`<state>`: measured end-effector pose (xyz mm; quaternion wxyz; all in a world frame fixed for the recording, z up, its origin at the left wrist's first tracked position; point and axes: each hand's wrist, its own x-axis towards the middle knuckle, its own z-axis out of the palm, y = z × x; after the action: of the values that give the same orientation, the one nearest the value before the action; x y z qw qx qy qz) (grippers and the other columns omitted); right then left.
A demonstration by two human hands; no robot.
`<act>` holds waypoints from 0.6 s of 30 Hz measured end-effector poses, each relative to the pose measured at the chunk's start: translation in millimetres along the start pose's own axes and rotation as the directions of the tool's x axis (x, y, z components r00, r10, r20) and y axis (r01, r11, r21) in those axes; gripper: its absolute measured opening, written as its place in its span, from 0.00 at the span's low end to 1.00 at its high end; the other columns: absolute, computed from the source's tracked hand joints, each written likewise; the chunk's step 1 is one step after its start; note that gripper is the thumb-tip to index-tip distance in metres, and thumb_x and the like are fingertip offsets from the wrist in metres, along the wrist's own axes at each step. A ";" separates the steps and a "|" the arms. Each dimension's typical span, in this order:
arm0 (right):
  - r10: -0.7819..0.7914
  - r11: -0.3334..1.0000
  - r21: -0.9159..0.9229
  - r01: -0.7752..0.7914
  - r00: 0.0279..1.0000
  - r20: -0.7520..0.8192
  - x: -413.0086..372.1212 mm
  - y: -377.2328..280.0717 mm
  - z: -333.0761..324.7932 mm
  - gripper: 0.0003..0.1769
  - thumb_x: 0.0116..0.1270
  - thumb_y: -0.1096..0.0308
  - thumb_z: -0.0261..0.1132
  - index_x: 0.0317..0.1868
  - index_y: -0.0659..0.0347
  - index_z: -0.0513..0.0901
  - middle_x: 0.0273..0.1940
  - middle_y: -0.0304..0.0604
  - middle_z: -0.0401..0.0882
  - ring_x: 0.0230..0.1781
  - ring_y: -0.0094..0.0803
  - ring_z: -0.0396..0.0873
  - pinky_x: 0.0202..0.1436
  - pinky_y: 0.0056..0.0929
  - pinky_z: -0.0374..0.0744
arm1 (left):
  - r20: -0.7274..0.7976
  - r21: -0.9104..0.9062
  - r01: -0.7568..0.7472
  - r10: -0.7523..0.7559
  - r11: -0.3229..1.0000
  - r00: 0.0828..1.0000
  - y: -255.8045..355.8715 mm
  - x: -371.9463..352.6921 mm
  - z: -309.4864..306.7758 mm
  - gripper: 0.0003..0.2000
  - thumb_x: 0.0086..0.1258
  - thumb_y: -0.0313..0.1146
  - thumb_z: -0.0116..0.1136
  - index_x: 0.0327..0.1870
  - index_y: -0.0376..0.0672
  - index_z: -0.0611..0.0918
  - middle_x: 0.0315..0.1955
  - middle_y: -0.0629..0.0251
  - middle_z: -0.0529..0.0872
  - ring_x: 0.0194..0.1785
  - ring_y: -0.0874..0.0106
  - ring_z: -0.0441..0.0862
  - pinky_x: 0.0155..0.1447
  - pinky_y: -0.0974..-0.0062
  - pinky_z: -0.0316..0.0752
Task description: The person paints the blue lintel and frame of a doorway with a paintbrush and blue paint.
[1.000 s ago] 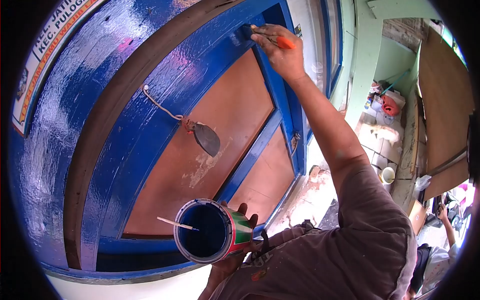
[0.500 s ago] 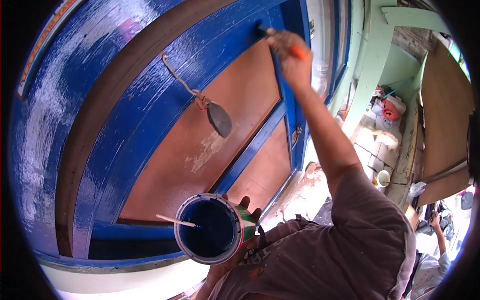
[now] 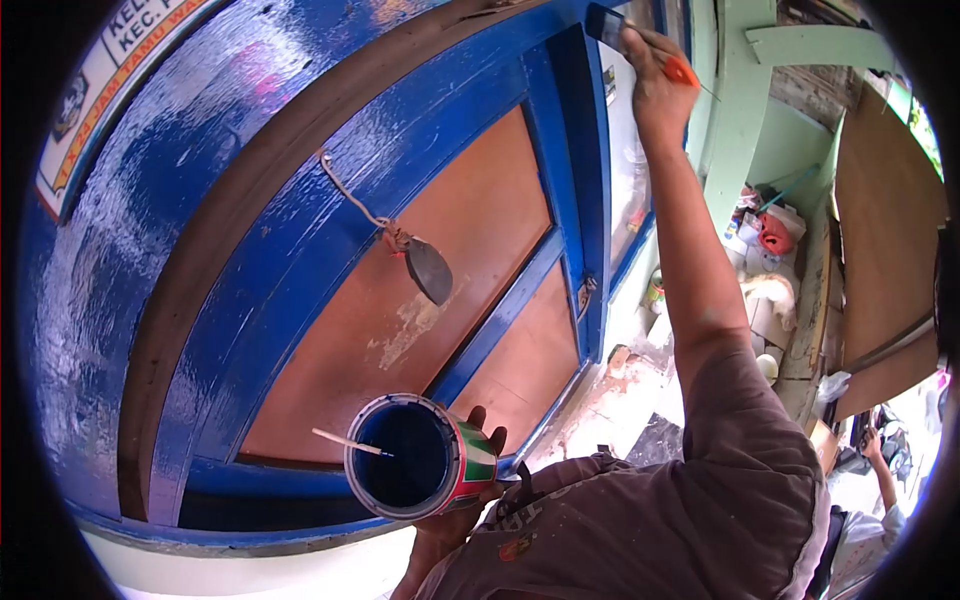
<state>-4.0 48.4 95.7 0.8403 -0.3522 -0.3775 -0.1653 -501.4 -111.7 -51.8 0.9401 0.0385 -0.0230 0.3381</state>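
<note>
Up at the top of the view, my right hand (image 3: 660, 100) grips a paintbrush (image 3: 608, 24) with dark bristles and some orange at its handle. The bristles overlap the upper blue door frame (image 3: 572, 90). Lower down, my left hand (image 3: 452, 528) holds a paint can (image 3: 477, 452) from underneath, its fingers wrapped round the far side. Dark blue paint (image 3: 400, 465) lies inside the can, and a thin pale stick (image 3: 340, 438) leans out over the rim. Brown panels (image 3: 470, 190) fill the blue-framed door.
A dark flat flap (image 3: 430, 272) hangs by a cord in front of the door. At upper left is a lettered sign (image 3: 95, 110). Pale green posts (image 3: 740, 120), a red item (image 3: 775, 235) and a brown board (image 3: 885, 230) stand right. Another person's arm (image 3: 882, 470) shows at lower right.
My right hand has moved right and upward with the paintbrush, from the upper door to the frame's edge. The can has tilted slightly; the view has shifted a little.
</note>
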 end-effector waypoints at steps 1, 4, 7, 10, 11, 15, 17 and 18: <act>-0.028 0.999 -0.039 0.031 0.997 0.070 -2.4 1.6 10.1 0.15 0.73 0.65 0.75 0.51 0.68 0.90 0.46 0.44 0.91 0.46 0.27 0.88 0.53 0.25 0.84 | 0.004 -0.003 -0.002 0.002 1.000 1.000 -0.2 -1.5 0.9 0.36 0.75 0.58 0.62 0.83 0.67 0.64 0.83 0.54 0.59 0.84 0.46 0.57 0.49 0.46 0.83; -0.225 0.948 -0.176 0.266 0.948 0.224 -41.0 -56.7 43.0 0.08 0.68 0.72 0.76 0.47 0.62 0.91 0.45 0.46 0.92 0.45 0.35 0.90 0.54 0.30 0.84 | 0.005 0.000 -0.011 0.011 1.000 1.000 -0.9 -4.9 2.5 0.36 0.75 0.58 0.62 0.83 0.67 0.65 0.83 0.54 0.60 0.84 0.46 0.57 0.49 0.46 0.83; -0.394 0.914 0.068 0.401 0.830 0.394 -77.4 -113.4 46.7 0.07 0.65 0.74 0.77 0.43 0.60 0.92 0.45 0.48 0.91 0.49 0.36 0.89 0.55 0.31 0.85 | 0.005 0.001 -0.006 0.006 1.000 1.000 -1.6 4.4 0.6 0.36 0.75 0.58 0.62 0.83 0.67 0.65 0.83 0.54 0.60 0.84 0.45 0.57 0.50 0.45 0.83; -0.299 0.939 0.299 0.171 0.835 0.462 -75.7 -125.7 40.8 0.05 0.66 0.74 0.77 0.41 0.63 0.91 0.45 0.45 0.92 0.50 0.34 0.89 0.54 0.30 0.86 | -0.003 0.009 0.014 -0.014 1.000 1.000 -3.9 14.9 -0.3 0.36 0.75 0.58 0.62 0.83 0.67 0.65 0.83 0.54 0.60 0.84 0.45 0.57 0.50 0.45 0.83; -0.274 0.927 0.364 0.096 0.836 0.477 -72.3 -125.6 37.0 0.04 0.66 0.74 0.77 0.40 0.63 0.91 0.45 0.44 0.92 0.51 0.33 0.89 0.53 0.30 0.86 | -0.006 0.013 0.023 -0.023 1.000 1.000 -4.3 16.7 0.1 0.36 0.75 0.58 0.62 0.82 0.67 0.65 0.83 0.54 0.60 0.84 0.45 0.57 0.50 0.45 0.83; 0.017 0.985 0.160 -0.062 0.963 0.269 -23.9 -68.0 11.9 0.08 0.69 0.69 0.76 0.40 0.66 0.89 0.43 0.44 0.91 0.43 0.30 0.89 0.48 0.31 0.88 | -0.020 0.032 0.046 -0.045 0.998 0.999 -1.5 18.6 -0.8 0.36 0.75 0.57 0.62 0.82 0.67 0.65 0.83 0.53 0.60 0.84 0.45 0.57 0.50 0.45 0.83; 0.159 0.972 0.158 -0.176 0.981 0.111 3.7 -47.1 -2.4 0.11 0.71 0.66 0.75 0.41 0.67 0.87 0.41 0.45 0.89 0.38 0.30 0.89 0.45 0.33 0.88 | -0.027 0.037 0.060 -0.059 0.998 0.998 -0.3 21.4 -0.7 0.35 0.75 0.57 0.62 0.82 0.67 0.65 0.83 0.53 0.60 0.84 0.45 0.58 0.50 0.45 0.83; 0.115 0.971 0.208 -0.121 0.993 0.038 16.4 -31.8 -7.6 0.13 0.72 0.64 0.74 0.42 0.67 0.86 0.39 0.46 0.88 0.35 0.31 0.88 0.44 0.34 0.88 | -0.034 0.038 0.064 -0.063 0.997 0.997 -0.1 23.0 -0.9 0.35 0.75 0.57 0.62 0.82 0.67 0.65 0.83 0.53 0.60 0.84 0.45 0.58 0.50 0.45 0.83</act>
<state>-6.5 20.6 119.3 0.8762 -0.2856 -0.3820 -0.0698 -483.6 -97.1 -51.1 0.9496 0.0521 0.0005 0.3089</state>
